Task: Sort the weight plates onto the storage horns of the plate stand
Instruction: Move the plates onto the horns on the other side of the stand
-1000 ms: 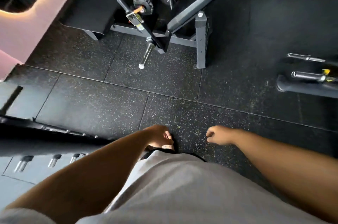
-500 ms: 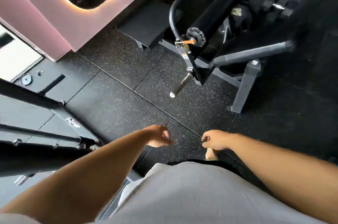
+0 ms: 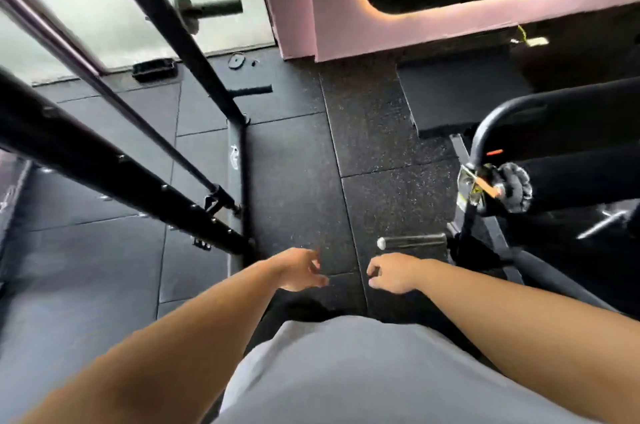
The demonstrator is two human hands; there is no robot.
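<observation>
The left grip (image 3: 301, 269) and right grip (image 3: 389, 273) hang empty, fingers loosely curled, over the black speckled rubber floor (image 3: 294, 181). Far ahead, a small dark round weight plate (image 3: 186, 12) sits on a black rack horn (image 3: 221, 6).

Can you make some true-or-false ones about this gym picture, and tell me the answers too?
1. The left hand and the right hand both hold nothing. True.
2. A small round plate lies on the floor near the pink wall. True.
3. The metal peg just beyond the right hand has a plate on it. False: the peg is bare.
4. The floor is bright green. False: it is black with pale speckles.
</observation>
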